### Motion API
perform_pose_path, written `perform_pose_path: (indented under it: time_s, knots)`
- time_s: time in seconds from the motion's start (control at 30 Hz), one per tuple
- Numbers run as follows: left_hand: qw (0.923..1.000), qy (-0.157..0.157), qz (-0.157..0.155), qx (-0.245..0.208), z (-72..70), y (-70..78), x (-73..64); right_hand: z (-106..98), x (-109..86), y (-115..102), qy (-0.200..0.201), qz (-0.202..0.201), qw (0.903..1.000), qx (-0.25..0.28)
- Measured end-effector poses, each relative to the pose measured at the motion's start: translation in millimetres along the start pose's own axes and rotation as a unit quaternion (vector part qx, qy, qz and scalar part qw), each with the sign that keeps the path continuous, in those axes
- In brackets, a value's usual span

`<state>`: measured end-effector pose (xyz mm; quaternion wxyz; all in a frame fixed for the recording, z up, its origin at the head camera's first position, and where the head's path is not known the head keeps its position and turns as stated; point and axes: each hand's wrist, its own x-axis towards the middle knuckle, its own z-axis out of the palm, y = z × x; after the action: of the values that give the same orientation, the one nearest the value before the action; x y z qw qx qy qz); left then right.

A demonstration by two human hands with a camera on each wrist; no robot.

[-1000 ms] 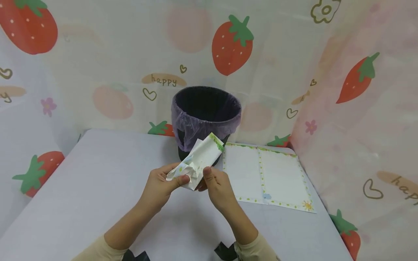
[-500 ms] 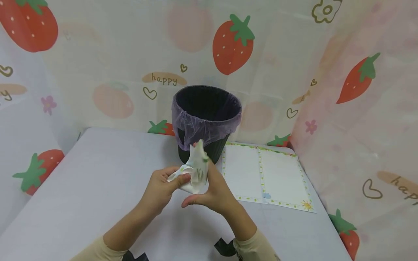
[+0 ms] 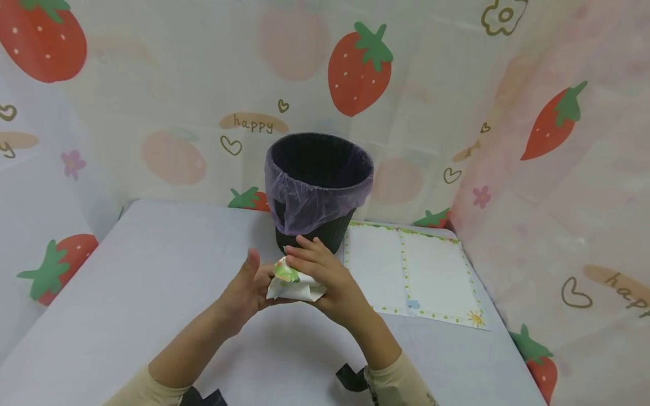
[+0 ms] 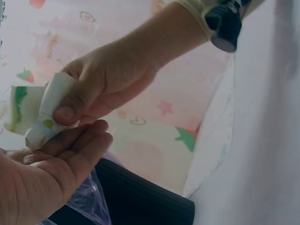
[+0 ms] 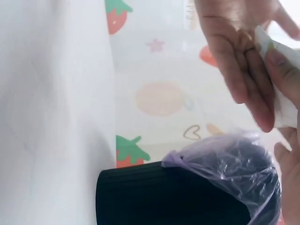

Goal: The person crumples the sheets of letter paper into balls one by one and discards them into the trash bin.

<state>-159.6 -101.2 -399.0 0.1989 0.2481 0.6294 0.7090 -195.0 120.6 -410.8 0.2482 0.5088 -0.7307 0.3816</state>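
Observation:
A folded, crumpled sheet of paper, white with a green printed edge, is between my two hands, raised over the table in front of the bin. My right hand pinches it, the thumb pressed on the folded paper in the left wrist view and the other fingers on its far side. My left hand lies with its palm turned up and its thumb raised. Its fingers stretch out straight along the paper, touching it without curling round it.
A black bin with a purple plastic liner over its rim stands behind my hands. To its right a flat white sheet with a printed leafy border lies on the white table. A strawberry-patterned curtain hangs around.
The paper has gone from a longer folded strip to a shorter bundle. My right hand folded over it and now pinches it; my left hand loosened its pinch and straightened its fingers.

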Motion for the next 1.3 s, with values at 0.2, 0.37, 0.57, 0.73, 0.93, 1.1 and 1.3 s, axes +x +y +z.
perform_pose_path:
  time_s: [0.2, 0.37, 0.57, 0.73, 0.93, 1.1, 1.3]
  knots:
    - [0.9985, 0.036, -0.026, 0.033, 1.1, -4.0, 5.8, 0.0, 2.0, 1.3, -0.002, -0.076, 0.9914, -0.106]
    - [0.9979, 0.055, -0.013, 0.031, -2.1, -11.4, 8.3, -1.6, 1.0, -1.2, -0.031, -0.045, 0.9901, -0.129]
    - [0.9988, 0.046, 0.013, 0.005, -3.3, -12.1, 7.3, 0.3, 3.4, -6.4, -0.002, -0.051, 0.9938, -0.099]
    - [0.9993, 0.019, 0.032, -0.002, 1.5, -11.7, 8.1, 0.7, 4.5, -9.8, 0.054, -0.049, 0.9969, -0.028]
    - [0.9993, -0.015, 0.030, -0.018, 10.3, -11.8, 7.8, -0.6, 1.0, -11.8, 0.112, 0.064, 0.9871, 0.095]
    - [0.9959, 0.037, 0.049, 0.067, 20.5, -15.0, 5.5, 0.4, -2.2, -15.6, 0.134, 0.157, 0.9662, 0.154]
    - [0.9318, 0.175, 0.129, 0.291, 26.6, -25.6, 8.3, 0.4, -1.0, -20.6, 0.137, 0.269, 0.9343, 0.190]
